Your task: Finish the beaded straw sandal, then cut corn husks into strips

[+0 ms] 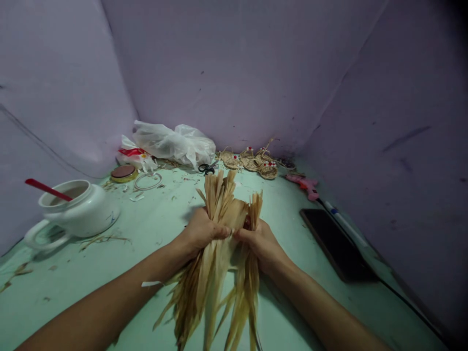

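Note:
Dry, straw-coloured husk strips (215, 263) hang in two bunches between my hands, their frayed ends trailing down toward me. My left hand (201, 231) is closed around the thicker bunch, thumb pressed across it. Around the thinner bunch (252, 273) on the right, my right hand (261, 241) is closed too. Both thumbs almost meet at a wide, flat piece of husk (234, 217) that spans the gap between the bunches. The fingers behind the strips are mostly hidden.
A white mug (87, 214) with a red-handled utensil stands left. Toward the back lie a plastic bag (175, 144), black scissors (207, 168), a round tin (123, 173) and several woven ornaments (248, 160). A pink glue gun (305, 185) and a dark phone (338, 243) lie right.

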The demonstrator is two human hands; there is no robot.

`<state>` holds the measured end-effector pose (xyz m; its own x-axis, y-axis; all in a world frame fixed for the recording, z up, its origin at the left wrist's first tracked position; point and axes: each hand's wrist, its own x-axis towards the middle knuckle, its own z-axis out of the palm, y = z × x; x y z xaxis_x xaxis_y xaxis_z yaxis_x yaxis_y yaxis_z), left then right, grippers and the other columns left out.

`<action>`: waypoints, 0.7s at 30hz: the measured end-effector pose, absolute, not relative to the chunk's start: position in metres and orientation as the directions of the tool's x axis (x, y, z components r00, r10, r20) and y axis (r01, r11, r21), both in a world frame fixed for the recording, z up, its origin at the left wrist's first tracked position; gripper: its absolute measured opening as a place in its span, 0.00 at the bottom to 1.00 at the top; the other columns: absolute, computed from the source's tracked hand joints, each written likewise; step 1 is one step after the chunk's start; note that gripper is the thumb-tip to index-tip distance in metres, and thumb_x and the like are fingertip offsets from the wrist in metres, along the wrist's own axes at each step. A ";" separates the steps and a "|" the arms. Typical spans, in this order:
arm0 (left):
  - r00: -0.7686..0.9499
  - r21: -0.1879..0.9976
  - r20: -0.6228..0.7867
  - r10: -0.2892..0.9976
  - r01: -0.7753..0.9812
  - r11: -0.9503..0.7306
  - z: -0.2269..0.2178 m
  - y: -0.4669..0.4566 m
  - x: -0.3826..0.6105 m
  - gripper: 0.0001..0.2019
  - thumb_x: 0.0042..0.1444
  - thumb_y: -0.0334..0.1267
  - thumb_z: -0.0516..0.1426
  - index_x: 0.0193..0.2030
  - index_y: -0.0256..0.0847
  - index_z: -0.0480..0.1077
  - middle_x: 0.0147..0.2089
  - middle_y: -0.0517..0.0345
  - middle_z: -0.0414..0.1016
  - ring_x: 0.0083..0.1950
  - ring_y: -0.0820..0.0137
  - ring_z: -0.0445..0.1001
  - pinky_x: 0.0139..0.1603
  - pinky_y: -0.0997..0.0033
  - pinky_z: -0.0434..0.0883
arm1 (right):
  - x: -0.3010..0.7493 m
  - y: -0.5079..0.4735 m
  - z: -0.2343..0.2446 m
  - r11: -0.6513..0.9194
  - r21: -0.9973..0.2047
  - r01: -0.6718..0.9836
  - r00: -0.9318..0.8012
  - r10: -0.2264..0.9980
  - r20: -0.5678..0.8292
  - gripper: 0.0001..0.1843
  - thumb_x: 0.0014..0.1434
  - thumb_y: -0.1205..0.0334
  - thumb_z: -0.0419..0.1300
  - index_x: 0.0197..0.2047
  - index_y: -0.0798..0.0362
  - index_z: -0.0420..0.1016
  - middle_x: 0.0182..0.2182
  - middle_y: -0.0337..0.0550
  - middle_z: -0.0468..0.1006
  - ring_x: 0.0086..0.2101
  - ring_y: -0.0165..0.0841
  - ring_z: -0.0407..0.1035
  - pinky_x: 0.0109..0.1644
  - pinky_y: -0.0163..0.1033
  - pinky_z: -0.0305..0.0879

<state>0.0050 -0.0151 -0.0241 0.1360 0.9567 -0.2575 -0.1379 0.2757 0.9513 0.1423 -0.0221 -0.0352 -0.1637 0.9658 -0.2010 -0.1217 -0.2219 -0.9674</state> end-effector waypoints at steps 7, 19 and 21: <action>0.154 0.945 -0.237 0.959 -0.194 0.265 -0.028 -0.009 -0.001 0.20 0.29 0.26 0.58 0.35 0.33 0.72 0.27 0.58 0.74 0.25 0.70 0.70 0.25 0.74 0.67 | 0.146 -0.021 -0.026 -0.390 -0.856 -0.338 -0.195 0.919 -0.341 0.13 0.34 0.71 0.58 0.23 0.51 0.58 0.16 0.34 0.69 0.20 0.31 0.67 0.23 0.34 0.63; 0.003 0.917 -0.351 0.936 -0.202 0.345 -0.027 0.010 -0.021 0.17 0.24 0.26 0.61 0.26 0.34 0.66 0.16 0.64 0.65 0.17 0.74 0.64 0.17 0.74 0.64 | 0.248 0.006 0.023 -0.430 -0.434 -0.792 -0.511 0.856 0.083 0.17 0.46 0.64 0.38 0.28 0.63 0.64 0.20 0.28 0.67 0.13 0.11 0.55 0.16 0.18 0.36; 0.009 0.915 -0.351 0.936 -0.208 0.345 -0.027 0.010 -0.022 0.18 0.23 0.26 0.62 0.28 0.34 0.66 0.17 0.64 0.66 0.17 0.73 0.65 0.17 0.73 0.65 | 0.259 0.008 0.020 -0.460 -0.297 -0.836 -0.525 0.829 0.194 0.24 0.46 0.60 0.33 0.31 0.63 0.65 0.21 0.26 0.65 0.14 0.11 0.53 0.17 0.21 0.35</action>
<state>-0.0222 0.0098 -0.0268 0.0093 0.9364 -0.3509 -0.2081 0.3450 0.9152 0.2589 0.0079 0.0199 -0.5251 0.8285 0.1944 -0.8365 -0.4604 -0.2972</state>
